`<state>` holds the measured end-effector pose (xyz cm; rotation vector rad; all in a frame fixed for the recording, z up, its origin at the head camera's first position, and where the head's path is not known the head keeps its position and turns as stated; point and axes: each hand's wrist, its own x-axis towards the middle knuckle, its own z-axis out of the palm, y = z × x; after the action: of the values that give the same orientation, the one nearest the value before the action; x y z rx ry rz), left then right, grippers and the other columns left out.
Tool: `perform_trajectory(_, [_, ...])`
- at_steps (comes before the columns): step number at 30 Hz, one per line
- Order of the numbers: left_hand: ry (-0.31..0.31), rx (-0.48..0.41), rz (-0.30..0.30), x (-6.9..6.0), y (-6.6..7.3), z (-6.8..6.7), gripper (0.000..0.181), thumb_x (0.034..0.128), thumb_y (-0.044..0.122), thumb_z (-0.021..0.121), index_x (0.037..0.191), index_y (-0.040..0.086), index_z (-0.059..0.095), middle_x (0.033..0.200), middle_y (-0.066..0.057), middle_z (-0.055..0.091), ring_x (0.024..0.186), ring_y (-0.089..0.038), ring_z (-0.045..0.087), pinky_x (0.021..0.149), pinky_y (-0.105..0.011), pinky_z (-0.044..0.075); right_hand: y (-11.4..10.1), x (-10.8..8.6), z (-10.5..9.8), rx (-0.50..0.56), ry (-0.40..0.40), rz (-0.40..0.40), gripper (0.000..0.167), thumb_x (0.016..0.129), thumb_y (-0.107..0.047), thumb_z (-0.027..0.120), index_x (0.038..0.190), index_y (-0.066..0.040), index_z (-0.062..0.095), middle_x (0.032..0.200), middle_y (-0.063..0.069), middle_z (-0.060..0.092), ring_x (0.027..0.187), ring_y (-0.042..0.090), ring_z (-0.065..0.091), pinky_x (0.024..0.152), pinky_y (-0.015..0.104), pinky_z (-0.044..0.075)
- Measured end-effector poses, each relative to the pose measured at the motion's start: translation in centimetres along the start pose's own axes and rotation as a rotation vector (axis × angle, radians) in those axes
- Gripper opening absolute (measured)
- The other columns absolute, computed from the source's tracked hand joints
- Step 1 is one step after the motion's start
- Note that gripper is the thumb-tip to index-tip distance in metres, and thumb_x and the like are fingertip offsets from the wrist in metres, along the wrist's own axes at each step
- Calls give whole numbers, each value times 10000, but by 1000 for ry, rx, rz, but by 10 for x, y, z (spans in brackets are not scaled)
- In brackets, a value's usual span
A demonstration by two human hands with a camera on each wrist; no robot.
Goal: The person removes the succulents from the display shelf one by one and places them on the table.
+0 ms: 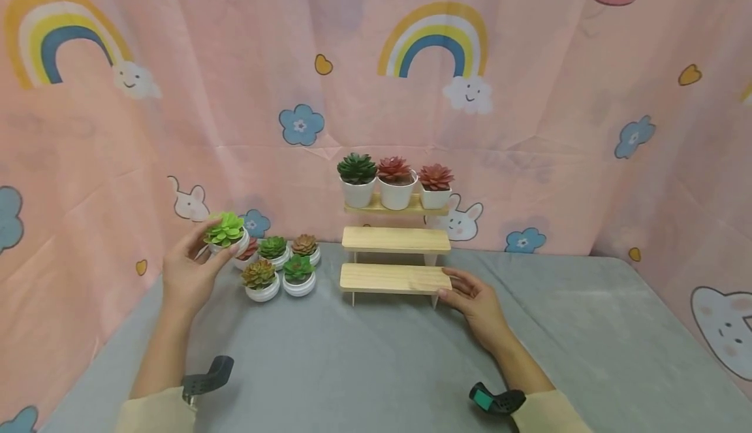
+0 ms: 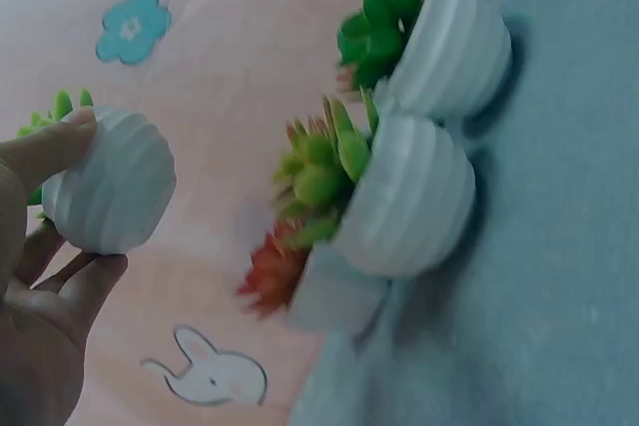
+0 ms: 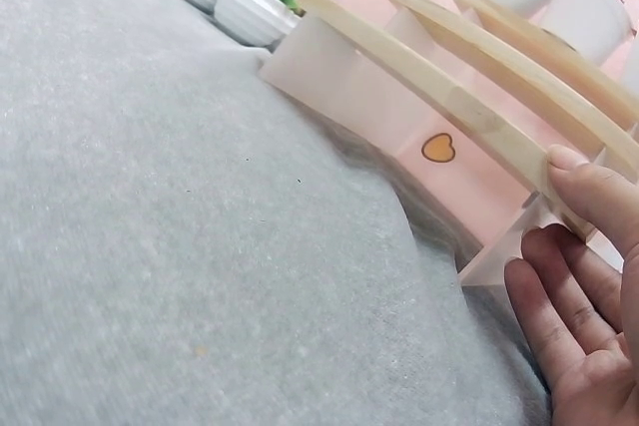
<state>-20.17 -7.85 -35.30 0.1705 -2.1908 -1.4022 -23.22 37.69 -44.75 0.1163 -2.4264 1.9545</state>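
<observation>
My left hand (image 1: 189, 276) pinches the white ribbed pot of a bright green succulent (image 1: 225, 229) between thumb and fingers, raised above the other pots at the left; the left wrist view shows this pot (image 2: 112, 182) from the side. My right hand (image 1: 478, 305) holds the right end of the lowest board (image 1: 393, 279) of a three-tier wooden stand, its thumb (image 3: 574, 159) against the board's edge. On the top tier (image 1: 376, 209) stand a dark green succulent (image 1: 357, 178) and two red ones (image 1: 396, 181), (image 1: 436, 185) in white pots. The middle board (image 1: 396, 240) and lowest board hold no pots.
Several potted succulents stand grouped on the grey cloth (image 1: 329, 368) left of the stand, among them a green one (image 1: 299, 276) and a yellow-green one (image 1: 260, 281) at the front. A pink patterned curtain (image 1: 235, 93) hangs behind. Each wrist wears a black device (image 1: 209, 377).
</observation>
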Motion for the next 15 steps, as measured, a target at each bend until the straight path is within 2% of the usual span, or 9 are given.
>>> perform_trajectory(5, [-13, 29, -57, 2, -20, -4, 584, 902, 155, 772, 1446, 170, 560, 1538, -55, 518, 1413, -291, 514, 1130, -445, 443, 0, 0, 0, -3, 4, 6, 567, 920, -198, 756, 1420, -38, 543, 1385, 262, 607, 1006, -67, 664, 833, 126, 560])
perform_trajectory(9, [-46, 43, -57, 2, -38, -6, 581, 895, 156, 781, 1436, 154, 569, 1534, -56, 518, 1393, -306, 532, 1106, -409, 467, 0, 0, 0, -5, 8, 6, 566, 917, -198, 759, 1417, -38, 546, 1378, 261, 613, 1000, -64, 665, 832, 127, 562])
perform_trajectory(15, [-89, 69, -60, 2, -60, -10, 601, 899, 220, 783, 1449, 144, 552, 1501, -84, 513, 1383, -327, 535, 1063, -233, 495, 1, 1, -1, -13, 9, 8, 569, 917, -213, 761, 1418, -49, 546, 1373, 255, 618, 1003, -58, 665, 833, 127, 561])
